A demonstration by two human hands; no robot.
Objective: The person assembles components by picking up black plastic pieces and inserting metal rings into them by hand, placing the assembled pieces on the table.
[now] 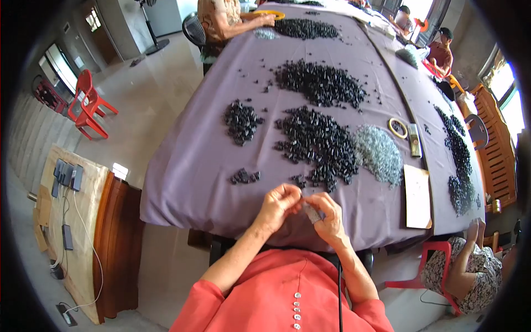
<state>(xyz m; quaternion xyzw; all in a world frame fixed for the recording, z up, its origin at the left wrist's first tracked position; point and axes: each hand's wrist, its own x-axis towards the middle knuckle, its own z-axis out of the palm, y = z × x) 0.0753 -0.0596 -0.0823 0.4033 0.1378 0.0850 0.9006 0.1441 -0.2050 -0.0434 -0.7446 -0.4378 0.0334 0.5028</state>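
My left hand (276,207) is closed in a pinch at the table's front edge, its fingertips close to those of my right hand. What it pinches is too small to make out. My right hand (328,220) is also closed, with a greyish translucent bit (312,213) showing between its fingers. Just beyond my hands lies a large heap of small black pieces (321,146). A heap of small clear pieces (379,154) borders it on the right. To the left sit a little cluster of black pieces (245,176) and a medium black pile (241,122).
A purple cloth (193,177) covers the long table. Farther off are more black pieces (319,83), a yellow ring (397,128), a small box (415,140) and a white card (417,197). Other people sit along both sides. A red chair (88,105) stands left.
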